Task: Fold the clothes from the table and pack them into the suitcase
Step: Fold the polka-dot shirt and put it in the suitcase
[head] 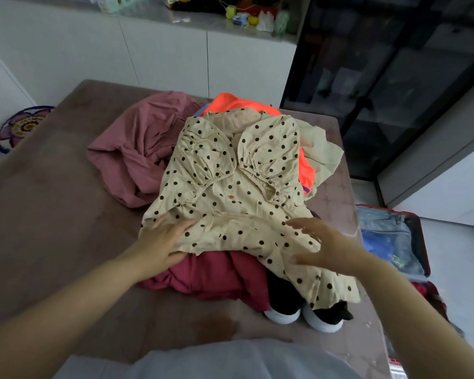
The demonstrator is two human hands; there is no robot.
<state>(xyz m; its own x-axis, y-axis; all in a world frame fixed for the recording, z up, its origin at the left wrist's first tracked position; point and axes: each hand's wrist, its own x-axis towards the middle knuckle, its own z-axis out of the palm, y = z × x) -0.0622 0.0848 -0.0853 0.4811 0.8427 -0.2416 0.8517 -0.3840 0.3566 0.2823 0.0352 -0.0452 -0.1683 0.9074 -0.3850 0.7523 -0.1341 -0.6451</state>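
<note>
The dotted beige dress (230,192) is lying atop the clothes heap (137,149) on the table (52,201), long axis running away from the person, neckline pointing far, hem trailing near-right. The left hand (162,242) is pressing flat on it, fingers straight; the right hand (326,244), fingers spread, is perhaps just touching. The suitcase (424,242) is sitting open rightward.

No legible text. Yellow box (175,0) on counter (148,15), far edge: label blurred, unreadable. Small tag (395,260) on blue cloth (381,242) in suitcase (424,242): too small to read.
</note>
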